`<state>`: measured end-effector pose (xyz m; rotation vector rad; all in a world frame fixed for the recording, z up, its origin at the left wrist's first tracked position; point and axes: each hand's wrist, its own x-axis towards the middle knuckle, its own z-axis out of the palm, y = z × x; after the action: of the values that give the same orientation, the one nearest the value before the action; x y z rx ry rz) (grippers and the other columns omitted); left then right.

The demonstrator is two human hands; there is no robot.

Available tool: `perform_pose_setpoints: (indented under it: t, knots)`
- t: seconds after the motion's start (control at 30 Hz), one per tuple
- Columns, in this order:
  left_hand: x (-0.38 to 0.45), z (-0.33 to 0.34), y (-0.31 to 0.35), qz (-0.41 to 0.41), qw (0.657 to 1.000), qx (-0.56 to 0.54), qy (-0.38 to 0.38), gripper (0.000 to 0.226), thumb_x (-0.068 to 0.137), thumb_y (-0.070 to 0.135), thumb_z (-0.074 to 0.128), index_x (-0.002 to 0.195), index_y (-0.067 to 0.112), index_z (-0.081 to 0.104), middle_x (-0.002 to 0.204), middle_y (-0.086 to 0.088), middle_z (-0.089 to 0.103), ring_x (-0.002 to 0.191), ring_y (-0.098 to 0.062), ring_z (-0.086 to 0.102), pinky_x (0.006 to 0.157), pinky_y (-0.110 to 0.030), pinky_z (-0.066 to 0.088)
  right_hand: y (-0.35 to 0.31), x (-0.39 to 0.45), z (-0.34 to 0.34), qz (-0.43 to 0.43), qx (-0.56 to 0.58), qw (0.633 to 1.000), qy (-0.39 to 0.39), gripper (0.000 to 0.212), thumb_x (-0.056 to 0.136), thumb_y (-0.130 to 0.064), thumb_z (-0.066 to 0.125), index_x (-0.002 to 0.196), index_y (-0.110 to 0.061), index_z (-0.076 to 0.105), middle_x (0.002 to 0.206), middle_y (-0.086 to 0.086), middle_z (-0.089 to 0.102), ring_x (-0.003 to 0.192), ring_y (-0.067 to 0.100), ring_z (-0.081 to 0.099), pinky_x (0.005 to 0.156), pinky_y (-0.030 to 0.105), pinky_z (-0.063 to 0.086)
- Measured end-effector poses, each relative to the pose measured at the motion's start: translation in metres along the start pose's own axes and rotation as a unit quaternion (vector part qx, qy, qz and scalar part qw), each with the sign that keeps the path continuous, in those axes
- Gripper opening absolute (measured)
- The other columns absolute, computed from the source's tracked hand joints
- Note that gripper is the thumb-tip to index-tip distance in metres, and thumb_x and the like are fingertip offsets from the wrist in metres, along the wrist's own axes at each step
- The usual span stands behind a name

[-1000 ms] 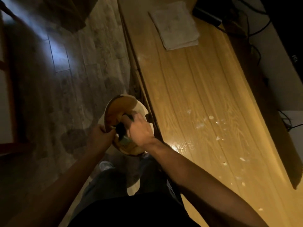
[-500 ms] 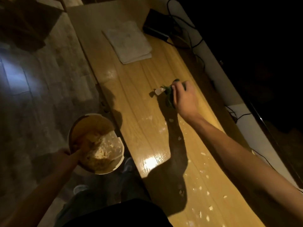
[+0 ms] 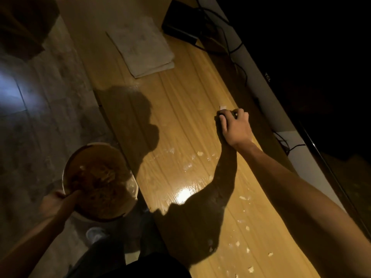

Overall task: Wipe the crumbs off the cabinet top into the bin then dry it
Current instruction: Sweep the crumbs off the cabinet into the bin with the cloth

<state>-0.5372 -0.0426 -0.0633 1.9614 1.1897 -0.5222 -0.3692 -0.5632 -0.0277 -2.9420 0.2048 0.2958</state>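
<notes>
The long wooden cabinet top (image 3: 180, 109) runs from near right to far left, with several pale crumbs (image 3: 187, 167) scattered on its near half. My right hand (image 3: 235, 126) presses a dark green cloth (image 3: 233, 114) flat on the top near its far edge; a white tag sticks out beyond the fingers. My left hand (image 3: 58, 202) grips the near rim of a round bin (image 3: 96, 183), held beside the cabinet's front edge over the floor, with scraps inside. A folded pale towel (image 3: 143, 48) lies farther along the top.
A black box (image 3: 179, 27) with cables sits at the far end of the top. A dark TV screen (image 3: 301, 77) stands along the right, with wires behind the cabinet. Tiled floor (image 3: 40, 97) lies to the left; my legs and a shoe are below.
My right hand left the bin with the cloth, reached across to the cabinet top and now rests on it near the far edge. My left hand keeps holding the bin.
</notes>
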Motion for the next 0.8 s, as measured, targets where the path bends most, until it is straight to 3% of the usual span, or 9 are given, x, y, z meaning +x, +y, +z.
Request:
perform_pose_setpoints:
  t: [0.17,0.33,0.4,0.57,0.67,0.8]
  knots:
    - [-0.005,-0.002,0.007,0.004,1.0,-0.013,-0.022,0.036,0.088,0.019,0.074,0.101,-0.01,0.057,0.1,-0.031,0.062,0.095,-0.043,0.061,0.083,-0.052,0.05,0.01,0.012,0.002,0.039,0.029,0.999,0.023,0.044,0.109,-0.05,0.025,0.142,-0.032,0.048,0.139,0.018,0.044,0.127,0.038,0.042,0.104,0.056,0.043]
    - [-0.006,0.004,0.009,-0.011,0.998,-0.055,-0.025,0.021,0.089,0.01,0.071,0.088,0.002,0.052,0.093,-0.024,0.056,0.085,-0.032,0.053,0.067,-0.034,0.043,0.01,0.023,0.002,0.008,0.032,0.999,0.016,0.045,0.111,-0.045,0.025,0.139,-0.017,0.048,0.13,0.018,0.045,0.117,0.035,0.049,0.094,0.049,0.051]
    - [-0.004,0.005,0.007,-0.018,0.998,-0.053,-0.034,0.022,0.09,0.014,0.071,0.095,0.0,0.053,0.095,-0.024,0.057,0.084,-0.034,0.054,0.067,-0.035,0.045,0.007,0.022,0.004,0.01,0.028,0.999,0.024,0.046,0.111,-0.043,0.025,0.139,-0.014,0.047,0.127,0.018,0.046,0.113,0.034,0.051,0.089,0.049,0.053]
    - [-0.002,0.002,0.001,-0.014,0.998,-0.032,-0.06,0.036,0.091,0.018,0.069,0.116,-0.004,0.055,0.114,-0.033,0.06,0.104,-0.047,0.06,0.075,-0.047,0.052,-0.02,0.012,0.012,0.001,-0.004,0.999,0.042,0.044,0.111,-0.041,0.026,0.137,-0.013,0.046,0.118,0.016,0.051,0.1,0.031,0.056,0.083,0.043,0.054]
    - [-0.001,0.002,-0.001,0.009,0.999,-0.011,-0.041,0.037,0.088,0.021,0.073,0.109,-0.005,0.059,0.104,-0.032,0.063,0.098,-0.046,0.063,0.083,-0.058,0.054,-0.049,-0.004,0.024,-0.025,0.0,0.999,0.037,0.041,0.111,-0.04,0.027,0.136,-0.014,0.046,0.118,0.016,0.052,0.097,0.03,0.057,0.078,0.041,0.054]
    - [-0.004,0.0,-0.005,0.056,0.998,0.0,-0.013,0.03,0.086,0.02,0.075,0.084,-0.006,0.06,0.079,-0.027,0.059,0.077,-0.038,0.061,0.069,-0.048,0.051,-0.101,-0.037,0.041,-0.056,0.002,0.998,0.028,0.043,0.11,-0.04,0.029,0.139,-0.013,0.046,0.118,0.017,0.053,0.097,0.031,0.06,0.077,0.045,0.057]
